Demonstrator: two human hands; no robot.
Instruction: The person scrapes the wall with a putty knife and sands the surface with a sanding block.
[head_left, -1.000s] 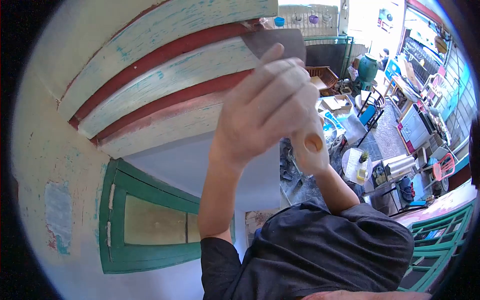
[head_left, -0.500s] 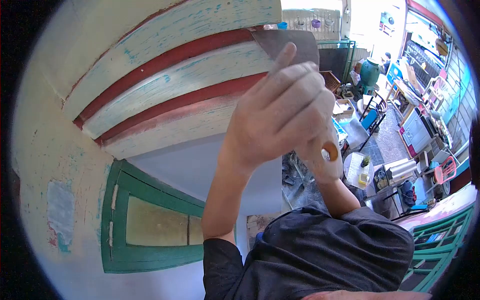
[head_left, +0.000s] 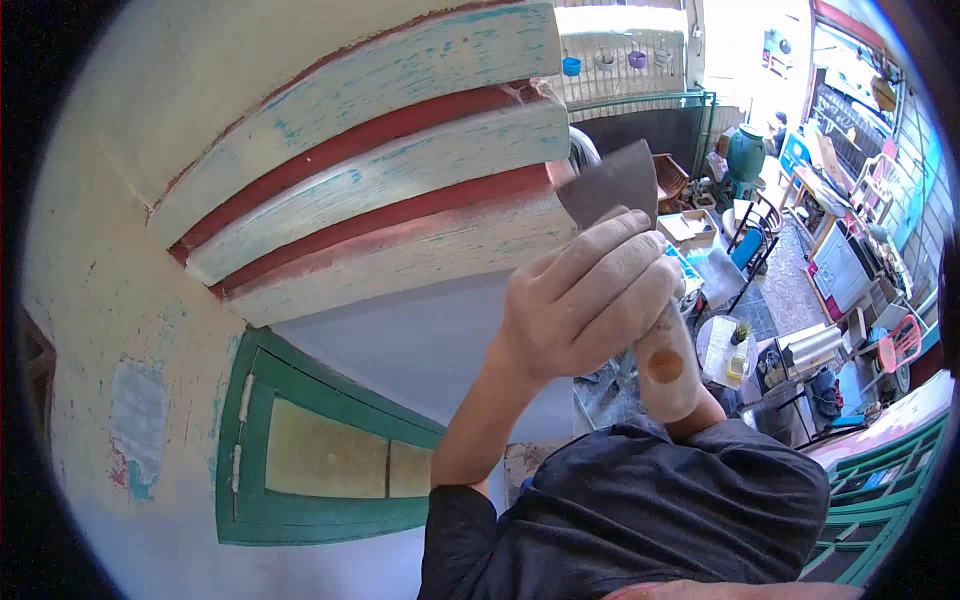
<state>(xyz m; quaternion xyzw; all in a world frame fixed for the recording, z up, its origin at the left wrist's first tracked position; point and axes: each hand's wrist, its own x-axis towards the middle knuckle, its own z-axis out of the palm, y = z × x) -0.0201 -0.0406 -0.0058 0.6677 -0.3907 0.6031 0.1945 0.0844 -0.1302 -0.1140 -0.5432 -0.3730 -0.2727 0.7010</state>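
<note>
Head camera: left hand (head_left: 590, 300) closed around the handle (head_left: 668, 395) of a scraper (head_left: 617, 188), the blade projecting above the fingers beside the ends of red-banded pale mouldings (head_left: 380, 190), up and left of that hand; blade contact cannot be determined. Right forearm (head_left: 700, 415) noted below and right of the left hand; right hand hidden, state cannot be told. Green-framed panel (head_left: 330, 450) observed below and left of the left hand.

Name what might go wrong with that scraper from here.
The left hand grips the scraper close to its blade, so a slip might cut it. The skin looks dusty, which may weaken the hold. The blade's corner, seemingly near the painted boards, could gouge the wood.
</note>
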